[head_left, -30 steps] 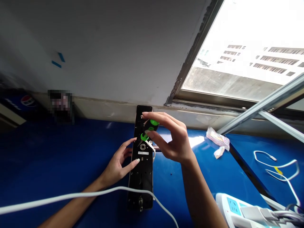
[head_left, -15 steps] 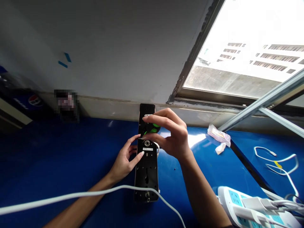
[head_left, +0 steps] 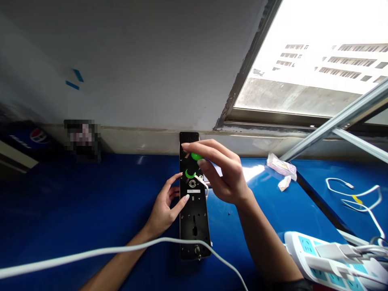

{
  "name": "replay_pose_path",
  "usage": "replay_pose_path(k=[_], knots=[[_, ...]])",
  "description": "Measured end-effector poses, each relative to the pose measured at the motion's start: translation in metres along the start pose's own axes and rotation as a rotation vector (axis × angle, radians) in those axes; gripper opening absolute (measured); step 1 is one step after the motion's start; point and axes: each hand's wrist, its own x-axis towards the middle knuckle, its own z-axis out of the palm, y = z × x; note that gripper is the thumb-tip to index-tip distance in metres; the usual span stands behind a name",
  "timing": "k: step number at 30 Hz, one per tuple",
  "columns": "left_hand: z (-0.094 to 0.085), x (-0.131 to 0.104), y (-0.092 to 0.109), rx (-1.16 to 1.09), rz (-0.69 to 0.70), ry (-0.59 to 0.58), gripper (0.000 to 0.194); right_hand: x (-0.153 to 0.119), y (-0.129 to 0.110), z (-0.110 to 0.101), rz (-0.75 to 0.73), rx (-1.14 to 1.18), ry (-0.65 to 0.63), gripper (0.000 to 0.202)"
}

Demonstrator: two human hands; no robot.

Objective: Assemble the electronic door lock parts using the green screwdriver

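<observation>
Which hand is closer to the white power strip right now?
Right. The right hand holds the green-and-black screwdriver over the black panel, left of and beyond the white power strip. The left hand is farther left, at the panel's left edge.

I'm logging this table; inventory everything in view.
Panel: one, black, centre
Tool: one, green and black, over panel
Cables: several, white, foreground, right
Power strip: one, white, lower right
Plugs: several, white, in strip
Packet: one, pinkish, right
Scrap: one, white, beside packet
Speck: one, dark, beside panel
Table: one, blue, below
Tape strips: two, blue, on wall
Window: one, bright, upper right
Metal bars: several, silver, right
Logoed item: one, blue, left
Pixelated patch: one, dark, left
Left grip: one, bare, touching panel
Right grip: one, bare, holding tool
</observation>
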Motion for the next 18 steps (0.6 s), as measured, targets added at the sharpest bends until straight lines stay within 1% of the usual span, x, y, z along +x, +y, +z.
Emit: replay_pose_path(k=[2,3,7,9,12,14,16,18], knots=[[-0.0004,-0.0002,-0.0006,0.002,-0.007,0.000,0.064,0.0000,-0.0002,0.0013,-0.002,0.077,-0.031,0.040],[-0.0007,-0.0003,-0.0010,0.001,-0.014,-0.003,0.064,0.0000,0.0000,0.0019,-0.016,0.084,-0.027,0.040],[-0.0017,-0.0001,-0.0019,0.000,-0.029,-0.007,0.068,0.0005,0.0028,0.0033,-0.105,-0.004,0.037,0.026],[-0.0021,0.0005,-0.0011,0.015,-0.033,-0.014,0.068,0.0008,0.0035,0.0025,-0.107,-0.025,0.041,0.025],[-0.0023,0.0016,0.0013,0.052,-0.028,-0.007,0.067,0.0009,0.0031,-0.0007,-0.033,0.005,-0.051,0.033],[-0.0020,0.0020,0.0025,0.065,-0.024,-0.003,0.065,0.0005,0.0035,-0.0026,-0.022,0.039,-0.099,0.038],[-0.0014,0.0019,0.0026,0.072,-0.018,-0.005,0.064,0.0000,0.0051,-0.0029,-0.064,0.026,-0.069,0.034],[-0.0010,0.0017,0.0017,0.078,-0.002,0.002,0.064,-0.0003,0.0067,-0.0018,-0.100,-0.048,0.020,0.029]])
